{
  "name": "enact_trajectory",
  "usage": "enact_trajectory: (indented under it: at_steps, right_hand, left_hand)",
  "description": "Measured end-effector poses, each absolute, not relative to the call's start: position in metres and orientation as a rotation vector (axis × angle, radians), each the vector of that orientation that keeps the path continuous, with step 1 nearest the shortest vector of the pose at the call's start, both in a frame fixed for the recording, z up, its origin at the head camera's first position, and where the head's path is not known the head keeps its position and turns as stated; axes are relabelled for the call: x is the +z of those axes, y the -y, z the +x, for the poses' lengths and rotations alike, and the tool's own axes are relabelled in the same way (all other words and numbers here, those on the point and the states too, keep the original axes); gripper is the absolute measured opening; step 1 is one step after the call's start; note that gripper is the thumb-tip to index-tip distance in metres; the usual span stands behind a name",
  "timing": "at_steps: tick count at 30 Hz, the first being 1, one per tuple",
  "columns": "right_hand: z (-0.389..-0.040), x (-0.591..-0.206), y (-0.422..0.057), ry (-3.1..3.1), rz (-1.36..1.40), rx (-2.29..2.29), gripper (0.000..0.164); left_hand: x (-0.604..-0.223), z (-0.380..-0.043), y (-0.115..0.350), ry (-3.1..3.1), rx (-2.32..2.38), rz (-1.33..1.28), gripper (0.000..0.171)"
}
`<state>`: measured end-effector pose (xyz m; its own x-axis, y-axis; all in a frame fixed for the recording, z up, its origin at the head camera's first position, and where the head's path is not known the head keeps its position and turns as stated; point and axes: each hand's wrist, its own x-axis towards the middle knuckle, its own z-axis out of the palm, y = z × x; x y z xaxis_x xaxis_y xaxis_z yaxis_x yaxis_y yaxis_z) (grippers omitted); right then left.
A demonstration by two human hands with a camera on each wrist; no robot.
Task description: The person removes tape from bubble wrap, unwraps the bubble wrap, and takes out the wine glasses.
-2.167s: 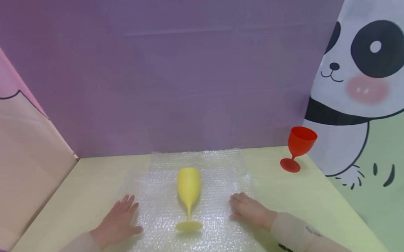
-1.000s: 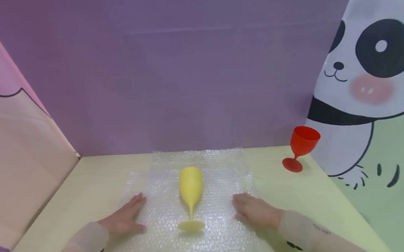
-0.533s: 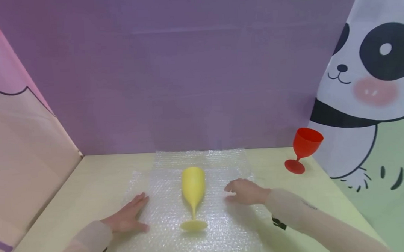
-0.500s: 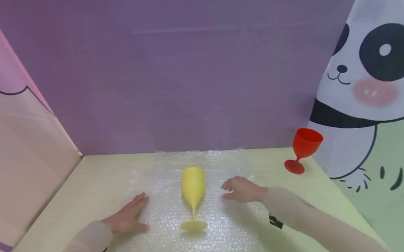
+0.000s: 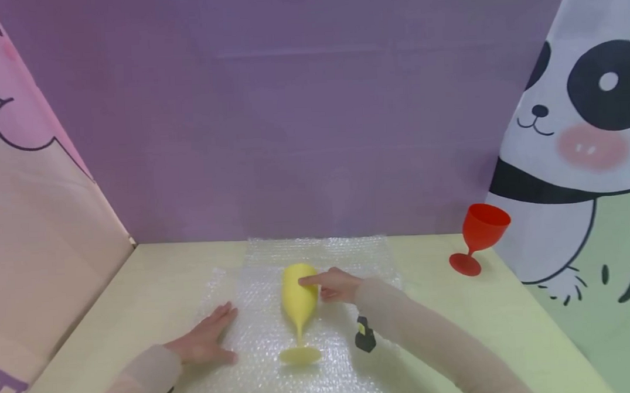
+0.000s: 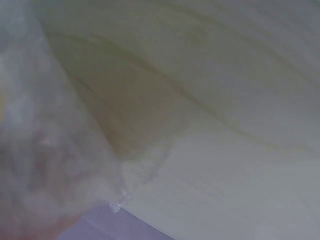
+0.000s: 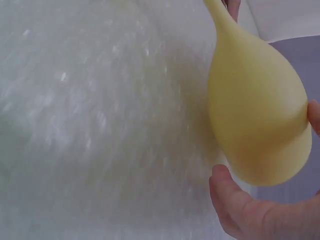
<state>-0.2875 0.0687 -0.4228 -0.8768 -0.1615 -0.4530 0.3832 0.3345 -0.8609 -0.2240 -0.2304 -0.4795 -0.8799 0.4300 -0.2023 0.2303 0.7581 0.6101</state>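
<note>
A yellow plastic goblet (image 5: 298,303) lies on its side on a sheet of bubble wrap (image 5: 349,371), foot towards me. My right hand (image 5: 337,284) reaches over from the right. Its extended forefinger touches the top of the goblet's bowl, while the other fingers are bent beside it. In the right wrist view, one finger meets the bowl (image 7: 260,110) and another digit (image 7: 240,205) is close to its rim. My left hand (image 5: 205,337) rests with spread fingers on the wrap's left side. The left wrist view is blurred, showing bubble wrap (image 6: 60,150) and pale tabletop.
A red goblet (image 5: 485,227) stands upright at the back right of the pale table (image 5: 160,279). A purple backdrop (image 5: 312,132) closes off the far edge. Printed sheets hang on both sides, with a panda (image 5: 543,227) on the right one.
My right hand has lifted off the wrap's right side and moved left to the yellow goblet, its forefinger now on the bowl. The left hand stays on the wrap. The head view has shifted slightly.
</note>
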Motion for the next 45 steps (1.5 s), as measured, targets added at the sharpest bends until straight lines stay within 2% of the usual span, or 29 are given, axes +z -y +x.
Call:
enact_trajectory:
  at_steps: [2,5,9,18,26,34,45]
  right_hand:
    - [-0.293,-0.432,-0.059,-2.077,0.190,-1.635,0.085]
    - [-0.298,-0.440,-0.043,-1.990,0.198,-1.714,0.073]
    - [-0.291,-0.434,-0.019,-2.060,0.274,-1.685,0.068]
    - [-0.277,-0.433,0.017,-2.412,0.350,-1.401,0.090]
    - [-0.283,-0.438,0.018,-2.453,0.352,-1.343,0.092]
    - [-0.283,-0.435,0.009,-2.202,0.362,-1.603,0.077]
    - [-0.284,-0.421,-0.007,-2.117,0.225,-1.746,0.071]
  left_hand:
    - [-0.481,-0.224,0.230,-2.634,0.839,0.505,0.098]
    - [-0.483,-0.224,0.231,-2.641,0.838,0.522,0.098]
    - [-0.482,-0.225,0.232,-2.639,0.852,0.544,0.098]
    - [-0.485,-0.225,0.234,-2.637,0.849,0.565,0.098]
    - [-0.482,-0.224,0.233,-2.653,0.822,0.580,0.099]
    - [-0.483,-0.225,0.231,-2.647,0.845,0.571,0.099]
    - [-0.480,-0.225,0.229,-2.642,0.840,0.560,0.099]
